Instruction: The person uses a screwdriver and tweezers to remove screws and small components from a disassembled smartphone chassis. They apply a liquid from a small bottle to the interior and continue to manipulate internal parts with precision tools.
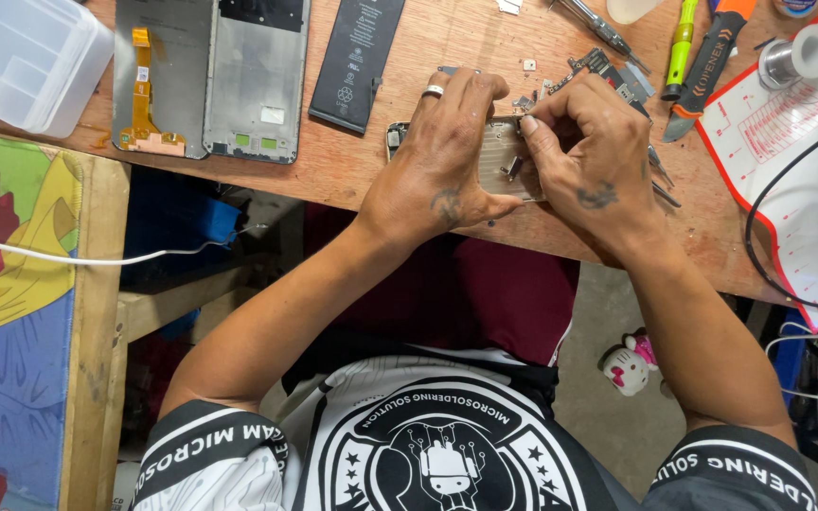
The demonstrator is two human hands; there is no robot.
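Wooden bench (400,170): phone frames (210,76), battery (357,59), tools (707,61).

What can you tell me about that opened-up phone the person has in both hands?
The phone body is a flat metal frame, silvery inside, with its back off, lying low over the wooden bench near its front edge. Small dark parts sit on its bare inner plate. The left hand, wearing a ring, grips its left end, where a dark rounded corner pokes out. The right hand covers its right end, thumb and finger pinching at the top edge. Most of it is hidden by the hands.
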